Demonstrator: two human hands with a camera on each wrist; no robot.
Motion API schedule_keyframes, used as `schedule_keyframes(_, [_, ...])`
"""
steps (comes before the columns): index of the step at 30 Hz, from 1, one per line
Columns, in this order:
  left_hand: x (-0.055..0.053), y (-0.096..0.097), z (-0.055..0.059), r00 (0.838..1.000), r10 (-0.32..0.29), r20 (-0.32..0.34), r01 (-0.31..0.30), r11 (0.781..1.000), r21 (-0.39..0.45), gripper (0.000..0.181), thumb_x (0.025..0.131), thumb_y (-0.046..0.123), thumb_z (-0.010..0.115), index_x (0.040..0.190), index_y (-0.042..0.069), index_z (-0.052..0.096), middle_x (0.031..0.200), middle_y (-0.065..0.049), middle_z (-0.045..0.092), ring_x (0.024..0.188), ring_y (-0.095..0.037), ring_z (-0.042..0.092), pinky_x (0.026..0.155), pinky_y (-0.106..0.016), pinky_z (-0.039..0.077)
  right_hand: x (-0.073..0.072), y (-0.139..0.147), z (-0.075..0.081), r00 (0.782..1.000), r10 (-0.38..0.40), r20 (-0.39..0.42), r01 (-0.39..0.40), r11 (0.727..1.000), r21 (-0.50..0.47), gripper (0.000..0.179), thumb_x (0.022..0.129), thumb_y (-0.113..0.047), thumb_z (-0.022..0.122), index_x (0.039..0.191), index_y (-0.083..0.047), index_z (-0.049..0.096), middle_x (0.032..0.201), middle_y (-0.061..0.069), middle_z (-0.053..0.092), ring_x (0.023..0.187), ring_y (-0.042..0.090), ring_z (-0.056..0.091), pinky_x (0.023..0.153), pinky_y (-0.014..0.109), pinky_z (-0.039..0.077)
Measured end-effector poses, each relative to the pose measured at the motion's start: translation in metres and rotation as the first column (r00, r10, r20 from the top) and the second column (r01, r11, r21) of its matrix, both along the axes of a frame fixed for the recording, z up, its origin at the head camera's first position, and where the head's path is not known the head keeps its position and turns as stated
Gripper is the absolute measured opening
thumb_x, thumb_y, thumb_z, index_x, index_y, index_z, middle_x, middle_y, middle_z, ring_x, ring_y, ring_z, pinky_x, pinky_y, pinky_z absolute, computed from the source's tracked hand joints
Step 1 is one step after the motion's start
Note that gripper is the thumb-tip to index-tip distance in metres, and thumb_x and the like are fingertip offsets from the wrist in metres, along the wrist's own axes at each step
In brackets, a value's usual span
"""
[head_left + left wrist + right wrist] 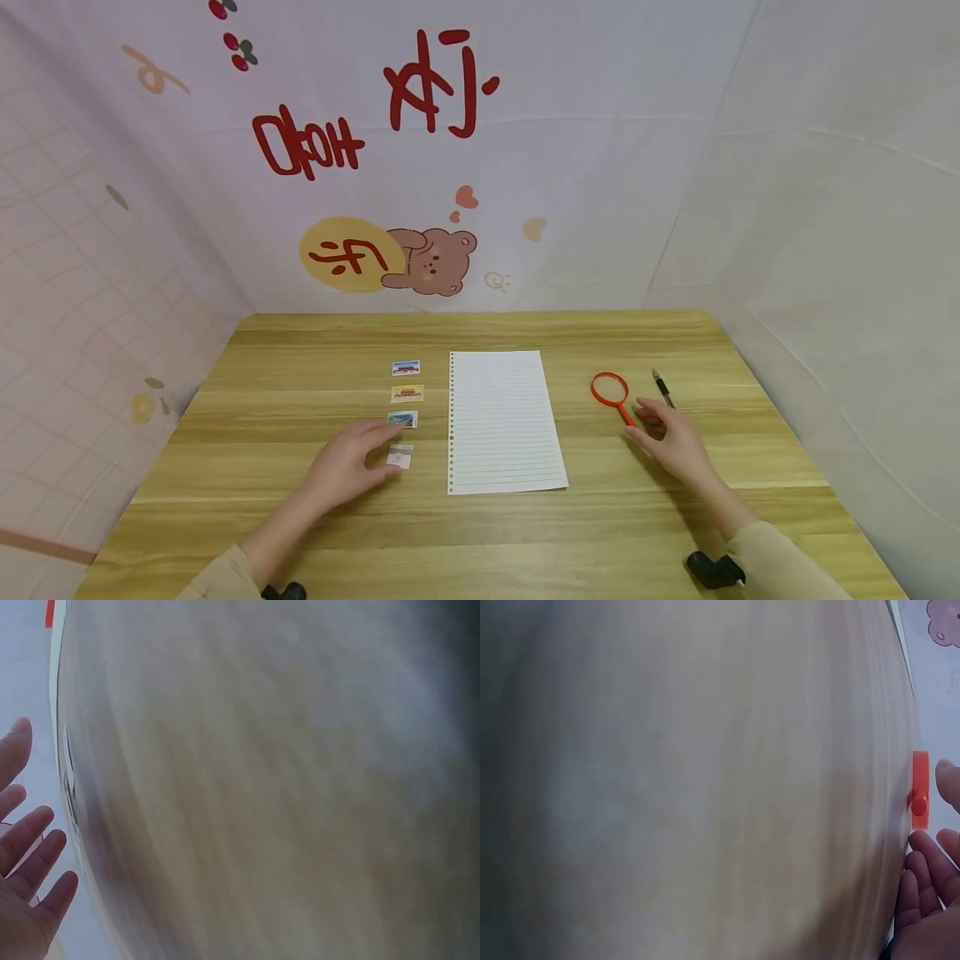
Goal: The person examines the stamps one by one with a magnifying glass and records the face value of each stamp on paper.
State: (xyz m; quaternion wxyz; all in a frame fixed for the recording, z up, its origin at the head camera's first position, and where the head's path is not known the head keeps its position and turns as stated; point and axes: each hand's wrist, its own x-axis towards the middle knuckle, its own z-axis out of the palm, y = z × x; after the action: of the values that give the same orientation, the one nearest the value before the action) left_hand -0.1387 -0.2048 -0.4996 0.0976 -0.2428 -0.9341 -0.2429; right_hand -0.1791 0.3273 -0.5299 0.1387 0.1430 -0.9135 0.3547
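Worktop (600,533), toward right edge: I judge magnifier (619,405) light, rigid, breakable; take handle (626,415). Left hand (351,461), right hand (675,443) relaxed, empty.

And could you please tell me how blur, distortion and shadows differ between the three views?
Head view: paper sharp enough to show its ruled lines, soft shadow by the right hand; left wrist view: table blurred, its edge bowed, the far right dark; right wrist view: similar blur and bowing, darkness along the left edge, a shadow near the fingers.
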Motion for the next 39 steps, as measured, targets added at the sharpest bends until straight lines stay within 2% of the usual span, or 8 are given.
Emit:
schedule_keyframes(4, [-0.001, -0.004, -0.003, 1.0, 0.002, 0.025, -0.003, 0.999, 0.037, 0.06, 0.071, 0.028, 0.09, 0.125, 0.011, 0.07, 0.121, -0.008, 0.067, 0.115, -0.032, 0.06, 0.097, -0.052, 0.048, -0.001, 0.0, -0.002, 1.0, -0.009, 0.009, 0.009, 1.0, -0.015, 0.052, 0.081, -0.006, 0.082, 0.126, 0.008, 0.06, 0.107, 0.019, 0.069, 0.096, 0.035, 0.066, 0.08, 0.02, 0.052])
schedule_keyframes(14, [-0.004, -0.011, -0.011, 0.998, -0.021, 0.065, 0.012, 0.989, 0.145, 0.052, 0.068, 0.018, 0.092, 0.117, 0.011, 0.074, 0.113, -0.005, 0.07, 0.109, -0.031, 0.062, 0.094, -0.052, 0.049, 0.002, -0.004, -0.004, 0.999, -0.045, -0.004, 0.045, 0.999, -0.028, 0.052, 0.081, -0.007, 0.082, 0.126, 0.007, 0.061, 0.109, 0.018, 0.069, 0.096, 0.034, 0.064, 0.08, 0.015, 0.048])
schedule_keyframes(24, [-0.006, -0.016, -0.013, 0.989, -0.007, 0.149, -0.015, 0.989, 0.146, 0.051, 0.069, 0.019, 0.091, 0.117, 0.013, 0.074, 0.113, -0.004, 0.068, 0.107, -0.028, 0.063, 0.092, -0.05, 0.051, 0.006, -0.009, -0.009, 0.996, -0.077, -0.044, 0.077, 0.997, 0.0, 0.051, 0.081, -0.008, 0.083, 0.126, 0.004, 0.063, 0.109, 0.016, 0.067, 0.096, 0.032, 0.061, 0.081, 0.013, 0.042])
schedule_keyframes(32, [-0.009, -0.015, -0.016, 0.99, -0.014, 0.14, -0.006, 0.99, 0.144, 0.043, 0.071, 0.02, 0.09, 0.112, 0.013, 0.076, 0.107, 0.004, 0.066, 0.101, -0.023, 0.063, 0.088, -0.046, 0.053, 0.006, -0.01, -0.01, 0.992, -0.084, -0.089, 0.086, 0.996, 0.01, 0.05, 0.078, -0.004, 0.084, 0.123, 0.005, 0.064, 0.106, 0.016, 0.068, 0.093, 0.032, 0.062, 0.08, 0.013, 0.042])
schedule_keyframes(39, [-0.009, -0.015, -0.018, 0.988, -0.012, 0.154, -0.013, 0.987, 0.163, 0.037, 0.072, 0.019, 0.09, 0.107, 0.015, 0.077, 0.107, 0.005, 0.065, 0.101, -0.022, 0.062, 0.088, -0.046, 0.052, 0.005, -0.011, -0.013, 0.991, -0.108, -0.081, 0.109, 0.994, 0.009, 0.043, 0.079, -0.004, 0.083, 0.119, 0.004, 0.068, 0.106, 0.015, 0.067, 0.097, 0.031, 0.059, 0.079, 0.008, 0.039])
